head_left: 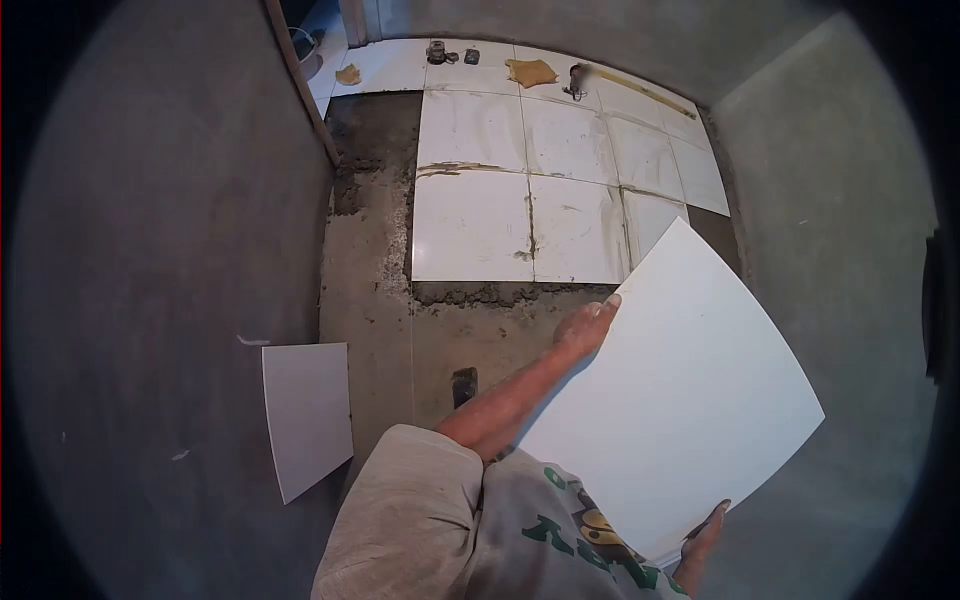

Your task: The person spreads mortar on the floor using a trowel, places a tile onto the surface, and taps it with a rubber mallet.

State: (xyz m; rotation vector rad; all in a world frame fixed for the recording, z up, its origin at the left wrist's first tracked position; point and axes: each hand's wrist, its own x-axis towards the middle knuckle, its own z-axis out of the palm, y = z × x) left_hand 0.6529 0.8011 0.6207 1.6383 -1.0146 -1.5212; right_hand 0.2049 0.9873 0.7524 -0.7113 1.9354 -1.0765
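Note:
A large white floor tile (pixel 690 390) is held tilted in front of my body, on the right of the view. My left hand (pixel 588 328) grips its upper left edge, with the fingertips showing along the rim. At the lower right edge, my right hand (pixel 706 545) holds the same tile, its thumb over the face and the other fingers hidden behind. Beyond the held tile lie several laid white tiles (pixel 472 232), smeared with mud along their joints. Rough mortar (pixel 490 294) runs along their near edge.
Another white tile (pixel 308 420) leans against the left wall. A dark object (pixel 464 387) sits on the bare floor near my forearm. Sponge-like yellow pieces (pixel 531 72), small tools (pixel 436 53) and a long yellowish bar (pixel 640 90) lie at the back. A wooden post (pixel 300 80) stands at left.

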